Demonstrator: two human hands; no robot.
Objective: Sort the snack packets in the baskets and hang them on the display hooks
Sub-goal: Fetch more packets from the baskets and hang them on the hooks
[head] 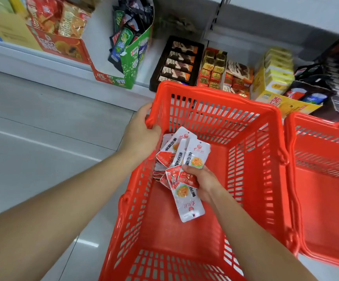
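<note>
1. While the left hand (139, 132) clamps the far-left rim of the red basket (251, 159), tipping it, its grip is pressed around that rim and carries no packets.
2. Right hand (202, 182) is the nearer one: its grip pinches a fanned bunch of snack packets (185, 171) inside the basket, near the left wall.
3. Their long axes disagree: most point hole-end away from the wrist, while one hangs hole-end towards the person, so squaring them probably comes first.
4. No display hooks are visible; a second basket (327, 179) sits just to the right.
</note>
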